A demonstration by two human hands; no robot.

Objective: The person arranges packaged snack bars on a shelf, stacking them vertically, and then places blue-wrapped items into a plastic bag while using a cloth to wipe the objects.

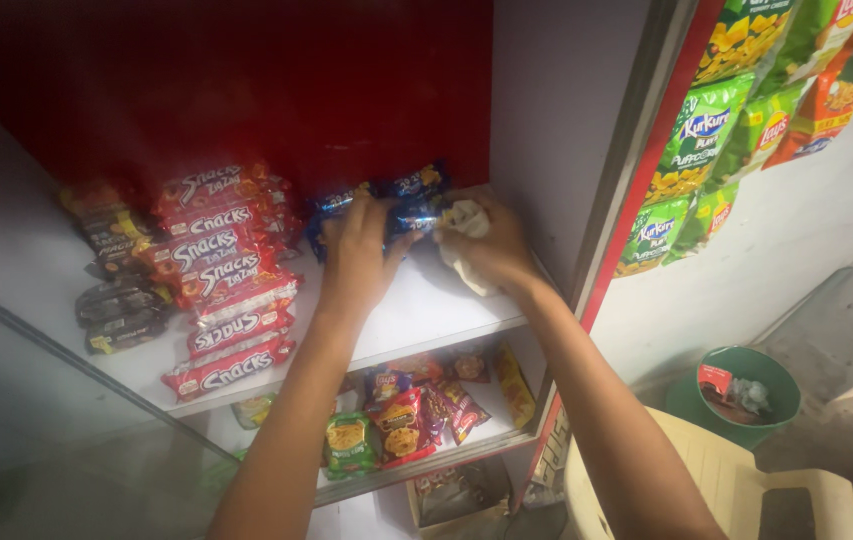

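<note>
Hands both deep in a shop shelf cabinet, so quick rundown. Left hand (356, 255) flat-ish on a blue snack packet (411, 215), fingers spread a little and pressing down on its near end. Right hand (486, 245) balled around a crumpled white cloth (466, 235), fingers curled tight on it, cloth bunched at the knuckles with a tail hanging toward the white shelf board (416, 320). Blue packet sitting near the back of that upper shelf, right between both hands, long axis running roughly left to right, right end touching the cloth. More blue packets (346, 200) just behind and to the left, up against the red back wall (246, 90). Red biscuit packs (226, 290) stacked in a column on the left half of the shelf, long axes also left to right, some upside down. Dark brown packs (121, 310) further left. Lower shelf packed with mixed small snack pouches (401, 420). Outside the cabinet, green chip bags (706, 130) hanging in strips at upper right, a green bucket (736, 395) on the floor, a cream plastic chair (716, 480) near it.
</note>
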